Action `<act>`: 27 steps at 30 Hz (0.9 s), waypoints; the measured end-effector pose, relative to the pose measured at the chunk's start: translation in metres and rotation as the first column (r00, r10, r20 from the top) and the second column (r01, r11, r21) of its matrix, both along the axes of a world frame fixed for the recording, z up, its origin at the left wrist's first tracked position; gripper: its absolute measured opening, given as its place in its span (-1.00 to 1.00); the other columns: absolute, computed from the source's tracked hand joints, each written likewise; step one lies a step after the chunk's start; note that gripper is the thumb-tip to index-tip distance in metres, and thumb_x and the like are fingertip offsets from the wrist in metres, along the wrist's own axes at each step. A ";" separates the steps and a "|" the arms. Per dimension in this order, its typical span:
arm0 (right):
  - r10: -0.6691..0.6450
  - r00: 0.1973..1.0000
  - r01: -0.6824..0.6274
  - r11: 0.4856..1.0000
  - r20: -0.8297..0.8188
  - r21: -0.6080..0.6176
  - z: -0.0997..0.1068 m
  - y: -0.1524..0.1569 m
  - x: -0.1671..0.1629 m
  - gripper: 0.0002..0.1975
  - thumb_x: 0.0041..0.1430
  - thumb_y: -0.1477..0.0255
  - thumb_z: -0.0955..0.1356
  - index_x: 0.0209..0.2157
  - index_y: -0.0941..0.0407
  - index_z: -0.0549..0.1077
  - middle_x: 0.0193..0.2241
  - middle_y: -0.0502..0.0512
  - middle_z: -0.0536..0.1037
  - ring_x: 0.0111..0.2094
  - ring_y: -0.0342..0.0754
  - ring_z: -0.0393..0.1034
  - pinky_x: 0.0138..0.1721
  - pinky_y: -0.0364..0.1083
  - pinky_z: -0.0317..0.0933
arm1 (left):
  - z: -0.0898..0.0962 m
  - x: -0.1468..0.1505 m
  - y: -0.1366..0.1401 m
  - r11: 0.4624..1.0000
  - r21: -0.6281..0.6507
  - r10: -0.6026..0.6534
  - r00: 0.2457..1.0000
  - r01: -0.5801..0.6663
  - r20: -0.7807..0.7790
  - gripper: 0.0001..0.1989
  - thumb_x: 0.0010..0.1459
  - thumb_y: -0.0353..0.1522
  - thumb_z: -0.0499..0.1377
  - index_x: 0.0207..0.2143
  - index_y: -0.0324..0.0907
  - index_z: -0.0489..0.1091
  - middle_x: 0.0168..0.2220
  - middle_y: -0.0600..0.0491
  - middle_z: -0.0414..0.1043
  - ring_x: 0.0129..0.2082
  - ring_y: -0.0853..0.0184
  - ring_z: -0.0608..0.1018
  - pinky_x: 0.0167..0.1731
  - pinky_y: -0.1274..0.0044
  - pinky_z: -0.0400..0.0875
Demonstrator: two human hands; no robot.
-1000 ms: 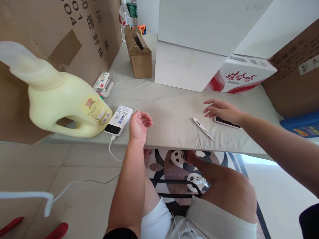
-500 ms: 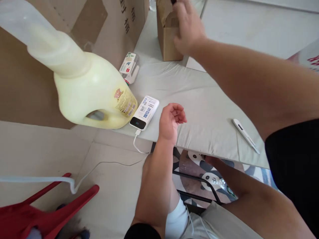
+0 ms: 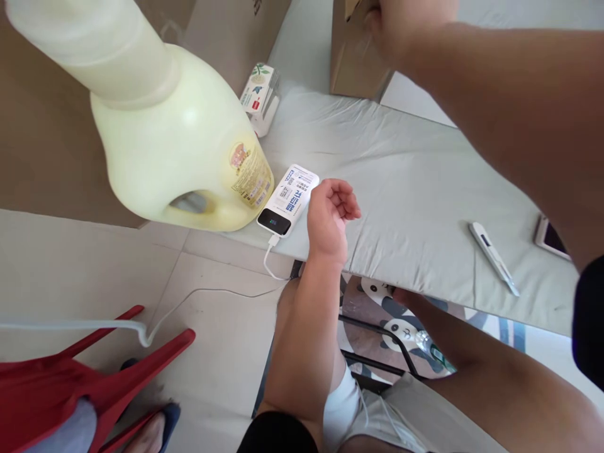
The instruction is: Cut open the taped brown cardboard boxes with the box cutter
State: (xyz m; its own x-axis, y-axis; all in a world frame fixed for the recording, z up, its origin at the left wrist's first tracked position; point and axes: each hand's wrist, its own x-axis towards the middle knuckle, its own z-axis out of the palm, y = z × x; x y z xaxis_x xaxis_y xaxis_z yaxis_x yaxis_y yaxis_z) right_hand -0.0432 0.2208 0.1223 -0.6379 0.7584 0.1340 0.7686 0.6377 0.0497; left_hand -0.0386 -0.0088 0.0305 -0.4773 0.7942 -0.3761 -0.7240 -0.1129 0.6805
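Observation:
My left hand (image 3: 333, 217) rests at the edge of the cloth-covered table, palm turned sideways. Its fingers are loosely curled and hold nothing. Just left of it lies a white power bank (image 3: 289, 200) with a dark display and a white cable (image 3: 271, 251) plugged in. My right hand (image 3: 413, 25) is at the top of the view, against a small brown cardboard box (image 3: 356, 63). One digit touches the box near its upper edge; the other fingers are cut off by the frame. A white utility knife (image 3: 493, 257) lies on the right part of the table.
A large pale yellow jug (image 3: 189, 145) stands at the left before a big carton (image 3: 42, 145). Behind the power bank is a small labelled pack (image 3: 259, 94). A phone-like object (image 3: 550, 238) lies partly under my right forearm. A red chair (image 3: 51, 402) stands lower left.
The view has shifted, so the table things sit farther right and the box is partly out at the top. My right hand stays at the box; a phone-like object now shows at right.

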 end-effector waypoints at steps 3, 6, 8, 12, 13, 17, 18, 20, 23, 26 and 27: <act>0.041 0.999 -0.041 0.999 -0.005 0.005 0.002 -0.040 0.041 -0.61 0.38 0.49 0.17 0.12 0.40 0.37 0.13 0.35 0.44 0.25 0.36 0.26 0.19 0.30 0.17 | 0.000 0.001 -0.001 0.995 -0.020 0.092 0.995 -0.093 -0.040 -0.66 0.28 -0.26 -0.07 -0.50 -0.19 0.29 -0.61 0.09 0.21 -0.63 0.46 0.30 -0.56 0.57 0.22; 0.152 0.985 -0.151 0.988 -0.083 0.016 -0.008 -0.088 0.105 -0.68 0.33 0.44 0.24 -0.02 0.23 0.51 -0.05 0.28 0.56 0.05 0.25 0.45 0.07 0.20 0.34 | -0.002 -0.002 -0.005 0.969 -0.028 0.240 0.960 -0.246 -0.148 -0.74 0.24 -0.28 -0.05 -0.48 -0.17 0.25 -0.58 0.12 0.18 -0.59 0.45 0.30 -0.51 0.57 0.23; 0.222 0.964 -0.220 0.975 -0.146 0.031 -0.018 -0.120 0.156 -0.69 0.36 0.35 0.22 -0.15 0.17 0.55 -0.22 0.25 0.60 -0.08 0.19 0.48 -0.01 0.17 0.35 | -0.006 -0.005 -0.009 0.934 -0.008 0.343 0.900 -0.358 -0.268 -0.81 0.20 -0.29 -0.03 -0.45 -0.16 0.23 -0.54 0.12 0.19 -0.52 0.44 0.35 -0.45 0.58 0.24; 0.419 0.825 -0.439 0.898 -0.380 0.036 -0.035 -0.184 0.250 -0.86 0.29 0.30 0.31 -0.27 -0.03 0.52 -0.31 0.03 0.63 -0.25 0.02 0.51 -0.15 0.08 0.32 | -0.012 -0.003 -0.012 0.897 0.048 0.394 0.743 -0.440 -0.541 -0.84 0.18 -0.28 0.01 -0.20 -0.08 0.25 -0.16 0.07 0.40 -0.07 0.39 0.48 -0.16 0.57 0.33; 0.461 0.776 -0.499 0.866 -0.430 0.028 -0.038 -0.198 0.268 -0.89 0.29 0.33 0.32 -0.23 -0.05 0.50 -0.29 0.00 0.64 -0.25 -0.01 0.52 -0.17 0.06 0.33 | -0.012 0.000 -0.011 0.913 0.067 0.363 0.726 -0.402 -0.584 -0.77 0.17 -0.27 0.02 -0.10 -0.04 0.23 -0.05 0.07 0.42 0.06 0.38 0.46 -0.05 0.55 0.34; 0.479 0.725 -0.535 0.844 -0.495 0.032 -0.046 -0.232 0.312 -0.87 0.30 0.42 0.33 -0.14 -0.01 0.47 -0.05 0.06 0.63 0.01 0.04 0.52 0.06 0.12 0.34 | -0.013 0.024 -0.004 0.967 0.215 0.247 0.734 -0.141 -0.633 -0.60 0.17 -0.21 0.04 0.06 0.04 0.10 0.08 0.07 0.43 0.21 0.34 0.45 0.16 0.48 0.33; 0.461 0.732 -0.519 0.855 -0.503 0.028 -0.047 -0.234 0.318 -0.87 0.28 0.43 0.34 -0.14 -0.01 0.47 0.05 0.09 0.58 0.12 0.08 0.46 0.13 0.16 0.32 | -0.013 0.031 -0.002 0.962 0.254 0.244 0.739 -0.101 -0.629 -0.59 0.18 -0.20 0.04 0.08 0.04 0.07 0.08 0.07 0.44 0.20 0.33 0.47 0.17 0.46 0.34; 0.419 0.727 -0.490 0.872 -0.543 0.017 -0.050 -0.231 0.326 -0.87 0.27 0.40 0.35 -0.15 -0.02 0.48 0.21 0.13 0.45 0.29 0.17 0.30 0.22 0.25 0.26 | -0.013 0.044 0.001 0.958 0.276 0.250 0.700 -0.078 -0.669 -0.55 0.20 -0.17 0.02 0.12 0.07 0.02 0.08 0.06 0.45 0.22 0.31 0.46 0.17 0.43 0.37; 0.362 0.675 -0.455 0.890 -0.643 0.023 -0.056 -0.218 0.339 -0.87 0.28 0.38 0.32 -0.16 -0.02 0.50 0.18 0.14 0.47 0.27 0.19 0.32 0.23 0.27 0.27 | -0.013 0.056 0.006 0.970 0.228 0.234 0.547 -0.079 -0.804 -0.47 0.18 -0.04 0.04 0.18 0.13 0.04 0.14 0.06 0.42 0.31 0.24 0.37 0.19 0.38 0.36; 0.339 0.664 -0.439 0.898 -0.667 0.020 -0.064 -0.211 0.353 -0.89 0.24 0.39 0.34 -0.19 -0.01 0.48 -0.02 0.10 0.59 0.15 0.14 0.43 0.17 0.20 0.31 | -0.013 0.065 0.011 0.974 0.224 0.215 0.458 -0.037 -0.863 -0.42 0.12 0.08 0.08 0.14 0.13 0.16 0.29 0.12 0.25 0.44 0.18 0.15 0.33 0.32 0.17; 0.339 0.671 -0.436 0.900 -0.660 0.018 -0.067 -0.211 0.357 -0.90 0.23 0.39 0.36 -0.19 0.00 0.47 -0.06 0.09 0.60 0.13 0.13 0.45 0.15 0.19 0.31 | -0.012 0.068 0.013 0.992 0.124 0.104 0.467 0.012 -0.878 -0.43 0.12 0.12 0.04 0.13 0.13 0.17 0.33 0.15 0.18 0.48 0.19 0.03 0.36 0.31 0.12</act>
